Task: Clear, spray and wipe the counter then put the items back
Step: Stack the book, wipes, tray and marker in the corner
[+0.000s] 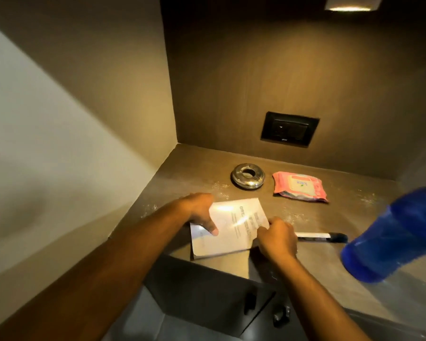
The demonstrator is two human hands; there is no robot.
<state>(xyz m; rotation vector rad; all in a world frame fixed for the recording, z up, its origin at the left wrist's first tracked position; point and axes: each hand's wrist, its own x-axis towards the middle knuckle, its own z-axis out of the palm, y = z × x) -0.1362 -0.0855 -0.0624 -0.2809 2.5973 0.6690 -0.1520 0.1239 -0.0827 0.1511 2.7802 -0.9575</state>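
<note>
The clearing step appears to be in hand: a glossy white printed booklet (229, 227) is gripped at the near left of the brown stone-look counter (330, 257), with the left hand (199, 212) curled round its left edge, thumb on the cover, and the right hand (276, 238) pinching its right edge between closed fingers. Whether the booklet is lifted clear or resting on the surface cannot be told. The other items lie on the counter: a round polished metal ashtray (248, 176) towards the back, a pink soft pack of wet wipes (300, 189) just to its right, a white marker with a dark cap (322, 236) beside the right hand, and a translucent blue plastic bottle (394, 235) at the right, cut off by the frame edge. The next move would likely call for the booklet to be carried off the counter without its glossy cover slipping, then the remaining items removed before spraying. No spray bottle or cloth can be seen. The booklet's print is washed out by glare, and pale specks on the surface are too blurred to identify.
</note>
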